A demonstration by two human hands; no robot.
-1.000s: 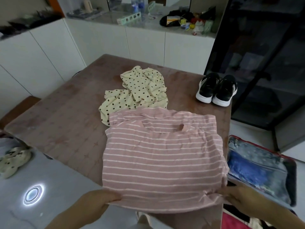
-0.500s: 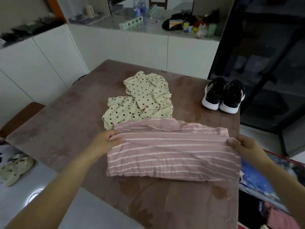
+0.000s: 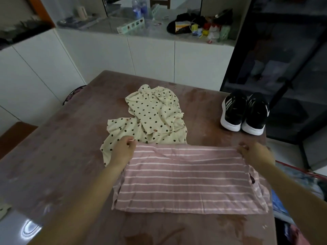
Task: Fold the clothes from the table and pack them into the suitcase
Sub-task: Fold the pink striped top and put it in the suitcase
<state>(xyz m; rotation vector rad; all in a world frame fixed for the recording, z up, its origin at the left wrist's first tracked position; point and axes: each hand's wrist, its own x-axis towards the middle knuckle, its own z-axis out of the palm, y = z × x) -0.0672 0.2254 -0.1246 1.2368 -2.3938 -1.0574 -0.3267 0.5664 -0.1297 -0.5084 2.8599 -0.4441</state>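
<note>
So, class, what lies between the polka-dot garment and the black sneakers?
Only bare table separates the polka-dot garment from the sneakers, as the head view shows.

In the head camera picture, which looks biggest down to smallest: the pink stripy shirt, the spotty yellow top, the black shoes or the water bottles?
1. pink stripy shirt, also nearest the camera
2. spotty yellow top
3. black shoes
4. water bottles, tiny here partly because they stand far back
</note>
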